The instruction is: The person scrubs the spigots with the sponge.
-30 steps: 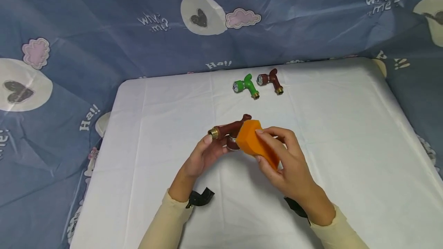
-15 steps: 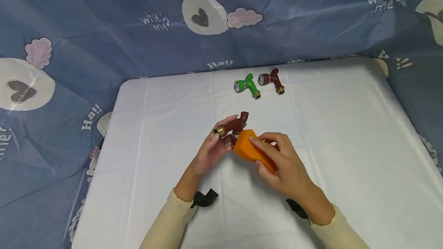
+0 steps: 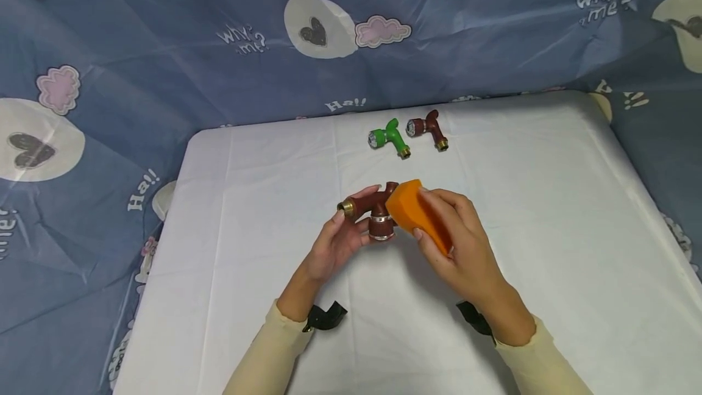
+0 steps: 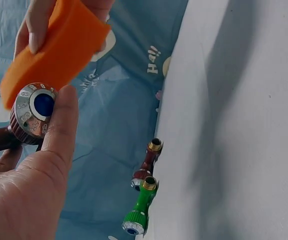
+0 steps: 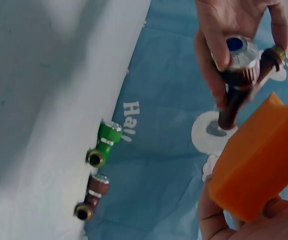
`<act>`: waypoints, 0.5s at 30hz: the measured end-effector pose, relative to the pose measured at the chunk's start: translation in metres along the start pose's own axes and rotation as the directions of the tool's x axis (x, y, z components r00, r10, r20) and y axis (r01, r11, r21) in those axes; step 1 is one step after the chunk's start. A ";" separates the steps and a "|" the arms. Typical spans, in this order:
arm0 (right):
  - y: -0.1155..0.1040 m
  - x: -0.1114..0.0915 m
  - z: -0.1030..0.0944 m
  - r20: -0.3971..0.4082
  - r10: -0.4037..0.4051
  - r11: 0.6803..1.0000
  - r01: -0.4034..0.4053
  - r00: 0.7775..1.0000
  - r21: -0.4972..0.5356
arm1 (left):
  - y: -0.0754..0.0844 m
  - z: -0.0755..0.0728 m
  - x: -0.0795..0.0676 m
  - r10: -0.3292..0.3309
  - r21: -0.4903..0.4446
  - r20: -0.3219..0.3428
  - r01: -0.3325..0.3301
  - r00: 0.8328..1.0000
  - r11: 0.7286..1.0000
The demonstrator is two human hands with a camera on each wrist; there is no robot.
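Observation:
In the head view my left hand [image 3: 338, 247] grips a dark red tap [image 3: 380, 224] above the table, its brass threaded end pointing left. The left wrist view shows the tap's round silver handle cap with a blue centre [image 4: 44, 104] and a finger lying along it. My right hand [image 3: 466, 249] pinches an orange sponge [image 3: 419, 215] between thumb and fingers. The sponge is held close to the right side of the tap, near its spout; the head view does not settle whether they touch. In the right wrist view a narrow gap shows between the sponge [image 5: 259, 160] and the tap [image 5: 239, 80].
Toward the back of the white-covered table [image 3: 263, 200] lie a green tap [image 3: 390, 138] and another dark red tap [image 3: 429, 129], side by side. A blue printed cloth [image 3: 192, 35] hangs behind the table and down its sides.
The sponge first moved down over the tap's handle, then back up and right toward the spout, uncovering the handle. My left hand turned the tap slightly and shifted a little right.

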State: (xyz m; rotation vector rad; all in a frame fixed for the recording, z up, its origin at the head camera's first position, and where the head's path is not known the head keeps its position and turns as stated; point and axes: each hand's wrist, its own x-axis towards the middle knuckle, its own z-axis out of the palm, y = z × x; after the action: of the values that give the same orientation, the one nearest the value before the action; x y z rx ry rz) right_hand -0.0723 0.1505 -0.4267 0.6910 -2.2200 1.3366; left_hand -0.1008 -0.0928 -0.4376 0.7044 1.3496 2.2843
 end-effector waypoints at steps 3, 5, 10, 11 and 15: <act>-0.003 -0.003 0.004 0.041 0.017 1.000 -0.016 0.999 -0.026 | 0.000 0.001 0.001 0.005 0.003 0.009 -0.005 1.000 1.000; -0.005 -0.006 0.007 0.078 0.021 0.998 -0.017 0.997 -0.052 | 0.000 0.001 0.002 0.006 0.017 -0.011 -0.006 1.000 1.000; -0.012 -0.018 0.017 0.127 -0.008 0.995 0.021 0.992 -0.101 | -0.001 -0.001 -0.001 -0.004 0.034 -0.107 0.008 0.994 0.999; -0.013 -0.020 0.018 0.128 -0.013 0.994 0.027 0.992 -0.106 | -0.001 -0.001 -0.001 -0.005 0.036 -0.117 0.009 0.993 0.999; -0.013 -0.030 0.020 0.144 0.004 0.991 0.015 0.990 -0.132 | 0.000 -0.002 0.000 0.019 0.056 -0.132 -0.012 0.991 0.998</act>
State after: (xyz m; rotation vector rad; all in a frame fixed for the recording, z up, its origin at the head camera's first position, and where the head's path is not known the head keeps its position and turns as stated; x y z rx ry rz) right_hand -0.0436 0.1326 -0.4444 0.7656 -2.3939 1.1556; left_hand -0.1017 -0.0942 -0.4387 0.5911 1.4766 2.3508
